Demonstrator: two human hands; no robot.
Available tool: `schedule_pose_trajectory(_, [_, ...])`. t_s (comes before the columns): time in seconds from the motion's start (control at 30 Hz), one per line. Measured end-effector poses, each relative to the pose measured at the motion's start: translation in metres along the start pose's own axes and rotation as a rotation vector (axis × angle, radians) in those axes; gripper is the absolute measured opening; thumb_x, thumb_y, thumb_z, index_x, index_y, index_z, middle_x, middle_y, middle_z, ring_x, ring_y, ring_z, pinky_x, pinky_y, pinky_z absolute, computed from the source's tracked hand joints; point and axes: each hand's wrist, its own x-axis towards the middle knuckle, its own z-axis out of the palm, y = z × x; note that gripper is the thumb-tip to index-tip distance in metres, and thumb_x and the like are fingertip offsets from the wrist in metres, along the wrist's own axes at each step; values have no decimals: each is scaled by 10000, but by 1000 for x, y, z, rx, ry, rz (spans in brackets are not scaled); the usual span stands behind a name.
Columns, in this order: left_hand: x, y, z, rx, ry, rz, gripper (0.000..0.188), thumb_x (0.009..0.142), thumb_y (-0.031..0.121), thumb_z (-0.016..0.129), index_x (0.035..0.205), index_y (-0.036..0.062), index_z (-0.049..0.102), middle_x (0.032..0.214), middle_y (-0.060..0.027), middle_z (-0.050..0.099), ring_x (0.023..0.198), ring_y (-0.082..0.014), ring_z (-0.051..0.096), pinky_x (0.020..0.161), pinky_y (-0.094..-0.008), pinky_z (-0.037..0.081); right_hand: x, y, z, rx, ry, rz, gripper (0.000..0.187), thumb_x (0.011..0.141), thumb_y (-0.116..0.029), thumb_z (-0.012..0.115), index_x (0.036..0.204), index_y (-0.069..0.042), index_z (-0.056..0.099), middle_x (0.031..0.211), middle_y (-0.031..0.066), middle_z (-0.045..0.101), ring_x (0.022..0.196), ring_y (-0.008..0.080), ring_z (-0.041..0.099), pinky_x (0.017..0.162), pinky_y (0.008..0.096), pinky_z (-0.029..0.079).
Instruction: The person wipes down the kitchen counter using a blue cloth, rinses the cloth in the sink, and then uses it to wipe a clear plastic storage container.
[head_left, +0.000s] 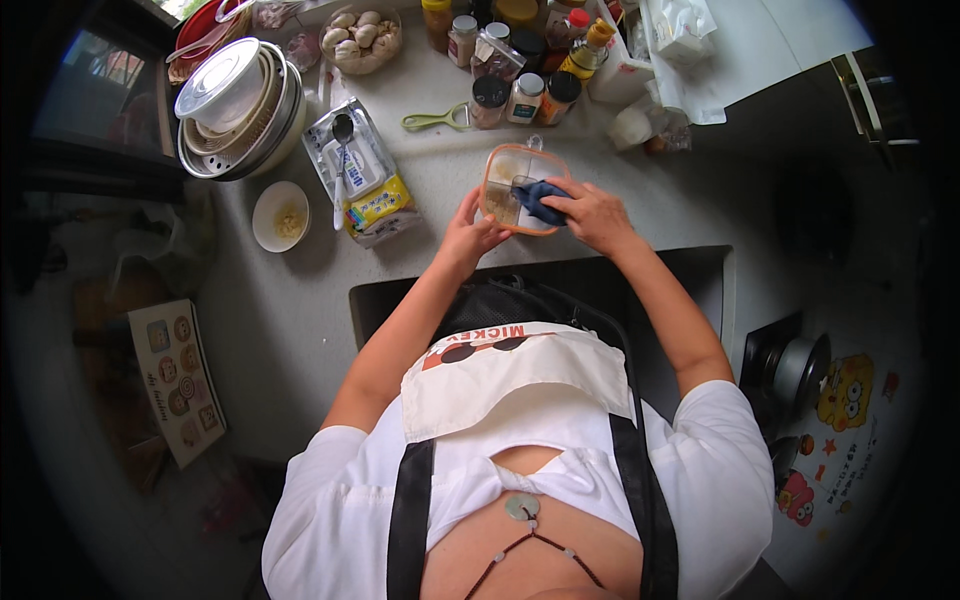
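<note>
On the grey counter ahead of me stands a squarish clear plastic box (505,165) with an orange rim and dividers inside. My left hand (468,238) grips its near left side, fingers curled against the wall. In my right hand (598,218) is a dark blue cloth (540,200), bunched up and pressed into the box at its right side. The fingertips of that hand are partly hidden by the cloth. A green-handled peeler (435,120) lies a little beyond the box, to the left.
Left of the box are a wipes packet (375,195) with a spoon (342,150) on it, and a white bowl (262,215) holding chopped bits. Stacked colanders (190,150), a bowl of garlic (362,40) and several jars (525,98) stand behind. A sink (700,285) opens below my forearms.
</note>
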Motion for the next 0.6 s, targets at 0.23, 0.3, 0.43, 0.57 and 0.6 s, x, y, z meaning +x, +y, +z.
schedule_pose_trajectory(0.23, [11,20,-13,-180,-37,-271,487,900,430,343,1288,138,305,1235,-87,407,975,-384,532,858,-483,430,32,-53,19,152,28,-84,290,713,-167,619,1000,-209,593,1113,18,493,892,235,567,706,353,487])
schedule_pose_trajectory(0.3, [12,17,-15,-149,-54,-214,586,874,516,369,1305,128,284,1288,-106,343,969,-375,537,871,-488,417,29,-50,17,152,2,-116,283,711,-168,622,990,-205,589,1092,23,497,906,236,562,706,352,485])
schedule_pose_trajectory(0.43, [7,13,-17,-101,56,-147,645,857,533,403,1324,112,256,1358,-112,245,951,-349,548,866,-465,425,1,-30,18,167,35,-134,287,698,-124,626,972,-196,582,1122,27,491,915,240,558,707,352,486])
schedule_pose_trajectory(0.57, [7,16,-28,-62,50,-151,607,869,461,449,1326,107,263,1392,-108,182,927,-303,565,845,-426,449,-22,-11,-9,110,-19,-45,322,671,-66,627,963,-197,584,1177,27,474,949,242,556,727,348,489])
schedule_pose_trajectory(0.6, [6,18,-24,-8,48,-146,574,871,432,461,1313,107,291,1367,-103,231,918,-282,569,838,-412,455,-27,-5,-14,97,-12,-30,323,670,-62,624,961,-198,586,1186,28,470,954,246,556,731,351,489])
